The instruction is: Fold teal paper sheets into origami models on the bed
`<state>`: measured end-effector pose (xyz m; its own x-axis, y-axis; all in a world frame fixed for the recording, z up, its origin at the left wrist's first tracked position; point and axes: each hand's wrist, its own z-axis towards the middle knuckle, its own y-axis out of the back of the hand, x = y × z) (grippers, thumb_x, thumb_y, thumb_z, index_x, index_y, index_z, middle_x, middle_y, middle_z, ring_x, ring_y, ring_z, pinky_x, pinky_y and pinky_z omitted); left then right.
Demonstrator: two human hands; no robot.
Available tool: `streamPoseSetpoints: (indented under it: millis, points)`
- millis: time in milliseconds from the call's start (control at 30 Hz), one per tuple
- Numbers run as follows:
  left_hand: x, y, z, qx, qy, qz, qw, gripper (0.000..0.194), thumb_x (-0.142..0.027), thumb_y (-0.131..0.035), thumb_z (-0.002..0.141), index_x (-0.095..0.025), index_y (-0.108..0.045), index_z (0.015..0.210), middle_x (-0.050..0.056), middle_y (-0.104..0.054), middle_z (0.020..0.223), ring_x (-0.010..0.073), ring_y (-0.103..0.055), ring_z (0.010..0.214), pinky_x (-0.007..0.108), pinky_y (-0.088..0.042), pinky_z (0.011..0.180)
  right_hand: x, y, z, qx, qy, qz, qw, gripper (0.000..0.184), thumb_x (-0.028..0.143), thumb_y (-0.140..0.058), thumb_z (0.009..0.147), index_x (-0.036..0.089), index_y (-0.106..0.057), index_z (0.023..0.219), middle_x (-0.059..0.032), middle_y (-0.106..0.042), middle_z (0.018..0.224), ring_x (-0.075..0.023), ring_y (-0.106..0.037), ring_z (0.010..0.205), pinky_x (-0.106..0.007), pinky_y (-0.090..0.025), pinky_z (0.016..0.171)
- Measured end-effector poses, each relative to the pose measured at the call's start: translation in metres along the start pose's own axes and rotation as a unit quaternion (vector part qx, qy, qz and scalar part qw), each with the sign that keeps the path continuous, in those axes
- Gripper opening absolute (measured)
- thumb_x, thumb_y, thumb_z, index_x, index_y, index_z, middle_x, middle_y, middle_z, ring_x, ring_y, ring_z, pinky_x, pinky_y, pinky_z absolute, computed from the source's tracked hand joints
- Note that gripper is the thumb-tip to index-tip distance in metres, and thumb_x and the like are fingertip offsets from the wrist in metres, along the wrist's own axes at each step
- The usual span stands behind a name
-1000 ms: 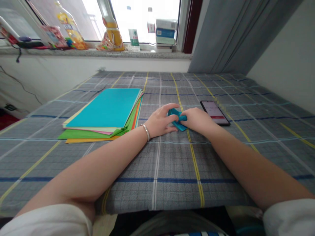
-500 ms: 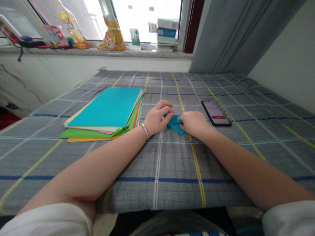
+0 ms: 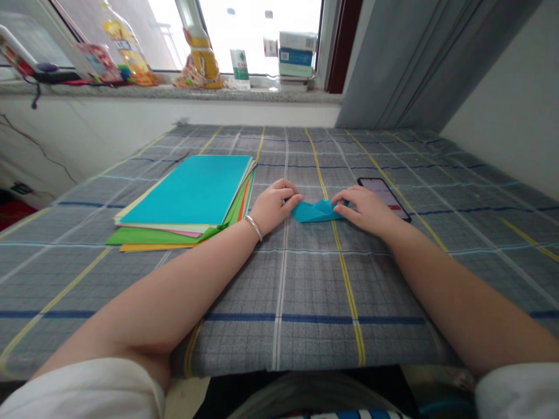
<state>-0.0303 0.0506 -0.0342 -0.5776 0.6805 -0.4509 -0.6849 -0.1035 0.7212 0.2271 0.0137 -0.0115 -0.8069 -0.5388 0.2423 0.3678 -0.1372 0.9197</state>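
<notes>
A small piece of folded blue paper [image 3: 317, 213] lies low over the checked tablecloth, stretched between my two hands. Its left end is pinched by my left hand [image 3: 276, 205], which has a silver bangle on the wrist. Thumb and fingers of my right hand [image 3: 363, 208] close on the paper's right end. Along its upper edge a raised fold shows near the middle. The fingertips cover both ends of the paper.
Left of my hands lies a stack of coloured paper [image 3: 192, 189], blue sheet on top. A phone [image 3: 384, 192] rests partly behind my right hand. Bottles [image 3: 126, 49] and boxes [image 3: 297, 55] line the windowsill [image 3: 262, 96]. A grey curtain [image 3: 406, 58] hangs at the right.
My right hand has moved right, now overlapping the phone in view. The blue paper, bunched and slanted before, is spread out wider between both hands. My left hand has shifted slightly left.
</notes>
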Motion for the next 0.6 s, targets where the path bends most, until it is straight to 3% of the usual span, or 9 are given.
streamPoseSetpoints:
  millis: [133,400,600]
  points:
    - [0.003,-0.002,0.001,0.026,0.029,0.005,0.999,0.027,-0.044,-0.063,0.086,-0.017,-0.067,0.082,0.007,-0.064,0.102,0.0201,-0.062,0.095,0.035,-0.05,0.088,-0.012,-0.01,0.003,-0.043,-0.015,0.026,0.999,0.026,0.042,-0.055,0.089,0.02,-0.069,0.089,-0.0087,-0.071,0.095,-0.0246,-0.06,0.095,-0.037,-0.043,0.086]
    - [0.005,-0.008,0.003,0.015,0.12,0.059,0.991,0.031,-0.043,-0.055,0.092,-0.017,-0.072,0.089,0.007,-0.069,0.101,0.022,-0.063,0.103,0.036,-0.047,0.097,-0.008,-0.02,0.008,-0.1,-0.133,0.054,0.985,0.026,0.042,-0.058,0.087,0.02,-0.067,0.075,-0.0066,-0.07,0.083,-0.0237,-0.061,0.083,-0.036,-0.043,0.076]
    - [0.001,-0.007,0.005,0.057,0.16,0.172,0.97,0.037,-0.048,-0.054,0.092,-0.018,-0.075,0.094,0.009,-0.068,0.113,0.0292,-0.06,0.11,0.045,-0.042,0.1,-0.005,-0.029,0.011,-0.054,-0.158,0.035,0.985,0.031,0.046,-0.056,0.089,0.021,-0.068,0.075,-0.0065,-0.069,0.081,-0.0233,-0.06,0.08,-0.034,-0.04,0.069]
